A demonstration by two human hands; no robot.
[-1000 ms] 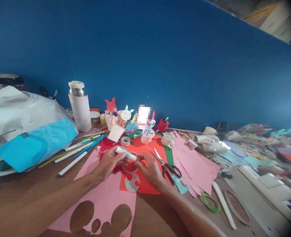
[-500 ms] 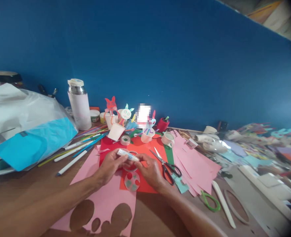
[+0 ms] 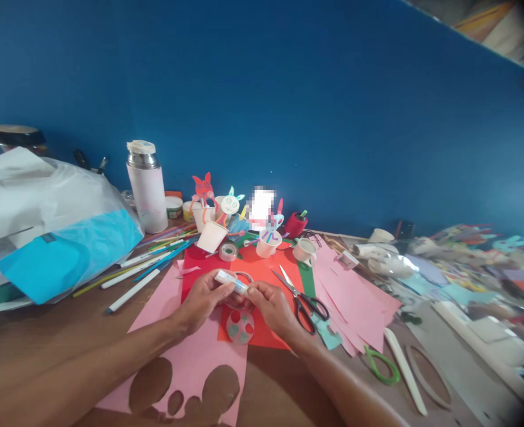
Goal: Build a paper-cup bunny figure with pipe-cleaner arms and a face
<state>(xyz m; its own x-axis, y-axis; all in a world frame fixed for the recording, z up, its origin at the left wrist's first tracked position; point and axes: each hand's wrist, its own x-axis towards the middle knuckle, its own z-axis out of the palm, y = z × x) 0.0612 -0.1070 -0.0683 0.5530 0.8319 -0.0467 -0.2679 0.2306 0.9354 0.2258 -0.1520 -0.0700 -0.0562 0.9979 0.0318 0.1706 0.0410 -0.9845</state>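
Note:
My left hand is wrapped round a small white tube with blue print, like a glue tube. The fingertips of my right hand pinch its right end; whether they grip a cap there is hidden. Just below the hands, a round paper disc with red and grey-green spots lies on red paper. Black-handled scissors lie partly spread to the right of my right hand. Under my left forearm is a pink sheet with round holes cut out of it.
Several markers lie to the left beside a plastic bag and a flask. Paper cups with paper animal figures and a tape roll stand behind. Pink sheets and a green pipe cleaner lie right.
The view has shifted slightly, so everything sits a little further right. Both hands keep their hold on the tube, the right fingers bent a little differently at its end.

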